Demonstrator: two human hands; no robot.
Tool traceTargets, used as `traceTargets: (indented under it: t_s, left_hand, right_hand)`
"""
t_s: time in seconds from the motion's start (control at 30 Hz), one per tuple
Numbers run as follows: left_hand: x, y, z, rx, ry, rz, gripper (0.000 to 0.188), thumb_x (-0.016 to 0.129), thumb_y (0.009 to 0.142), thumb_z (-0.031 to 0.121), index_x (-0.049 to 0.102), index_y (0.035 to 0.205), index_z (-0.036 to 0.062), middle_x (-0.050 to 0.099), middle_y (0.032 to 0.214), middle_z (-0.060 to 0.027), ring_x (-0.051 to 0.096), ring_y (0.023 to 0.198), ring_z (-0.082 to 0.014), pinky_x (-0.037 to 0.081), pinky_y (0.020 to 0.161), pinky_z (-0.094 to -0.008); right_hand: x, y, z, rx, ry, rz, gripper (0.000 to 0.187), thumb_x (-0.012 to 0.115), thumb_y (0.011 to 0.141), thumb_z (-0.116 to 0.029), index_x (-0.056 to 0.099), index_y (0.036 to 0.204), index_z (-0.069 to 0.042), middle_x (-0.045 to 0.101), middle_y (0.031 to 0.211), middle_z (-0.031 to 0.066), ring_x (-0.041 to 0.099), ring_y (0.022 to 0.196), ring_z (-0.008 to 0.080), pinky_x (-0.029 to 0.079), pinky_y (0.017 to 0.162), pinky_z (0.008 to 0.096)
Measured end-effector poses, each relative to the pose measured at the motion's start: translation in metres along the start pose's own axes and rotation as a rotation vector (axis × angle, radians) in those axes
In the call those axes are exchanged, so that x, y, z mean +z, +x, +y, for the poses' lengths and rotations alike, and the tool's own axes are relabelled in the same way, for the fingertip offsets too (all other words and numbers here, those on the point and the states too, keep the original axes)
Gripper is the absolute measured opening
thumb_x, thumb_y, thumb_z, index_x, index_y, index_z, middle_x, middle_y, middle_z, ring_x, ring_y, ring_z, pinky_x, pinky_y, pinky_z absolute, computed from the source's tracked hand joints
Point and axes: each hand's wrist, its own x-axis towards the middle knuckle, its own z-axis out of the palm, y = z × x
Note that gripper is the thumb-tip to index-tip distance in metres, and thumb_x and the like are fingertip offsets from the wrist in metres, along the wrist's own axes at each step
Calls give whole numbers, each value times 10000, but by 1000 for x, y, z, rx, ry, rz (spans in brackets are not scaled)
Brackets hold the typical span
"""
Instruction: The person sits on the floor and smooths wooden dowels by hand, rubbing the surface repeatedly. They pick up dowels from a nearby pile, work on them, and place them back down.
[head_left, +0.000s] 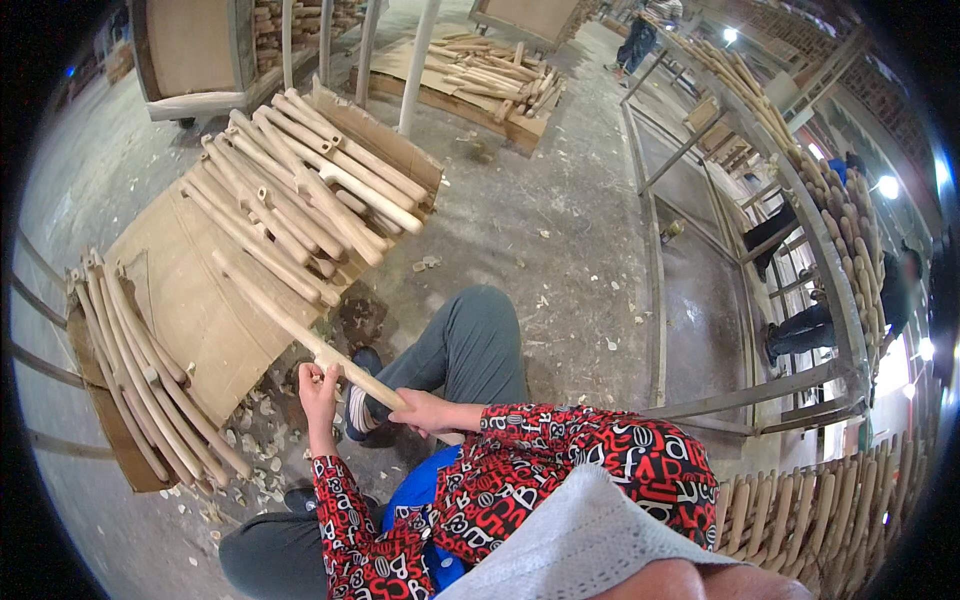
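Observation:
A long, pale wooden bar (280,318) with a raised bump partway along it slants across my lap, from the cardboard at upper left toward my waist. My right hand (422,411) wraps round its near part. Beside the bump, my left hand (318,392) has its fingers pinched together close to the wood; what they hold, if anything, is too small to make out. Just beyond the bar's far end, a pile of similar wooden bars (300,190) lies on a cardboard sheet (160,235).
More curved bars (150,385) lie at the left by metal rails. Pale shavings (262,440) litter the floor. Another heap of bars (490,75) sits farther off. A metal rack (800,375) holding wood stands right, with people beyond. Stacked bars (810,505) fill the lower right.

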Motion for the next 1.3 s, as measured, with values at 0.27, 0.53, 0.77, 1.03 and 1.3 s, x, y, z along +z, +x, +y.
traceTargets:
  t_s: [0.27,0.53,0.77,1.03,1.3]
  left_hand:
    - [-11,5,-4,47,140,-38,257,641,856,226,538,897,-7,632,803,-109,589,726,-154,464,648,-305]
    - [-17,-4,-12,-29,118,34,341,725,767,325,569,806,25,592,692,-91,526,627,-140,454,610,-300]
    - [-28,-2,1,-125,244,-74,326,720,756,333,641,816,23,644,710,-132,624,656,-205,480,624,-327]
    - [-35,7,-9,-131,369,-147,283,587,818,298,668,826,27,672,727,-123,651,687,-231,490,643,-347]
    - [-23,1,-24,-25,600,-17,270,551,842,250,647,839,-3,676,732,-111,656,681,-240,496,651,-332]
  right_hand:
    - [-3,15,6,84,187,-94,302,639,848,-229,438,1030,-95,476,639,6,483,451,108,436,364,266]
    - [12,9,3,55,107,-8,262,598,872,-158,429,1043,-56,466,649,-15,453,465,76,405,380,232]
    - [7,9,8,-8,-322,122,338,624,823,-255,446,960,-2,606,694,183,620,547,285,499,511,395]
    - [10,2,-14,-78,-808,187,377,582,814,-246,380,1020,-3,611,780,290,604,732,462,480,656,536]
    - [14,0,-11,-141,-823,187,400,578,808,-215,370,1073,-1,610,774,287,604,737,462,480,654,540]
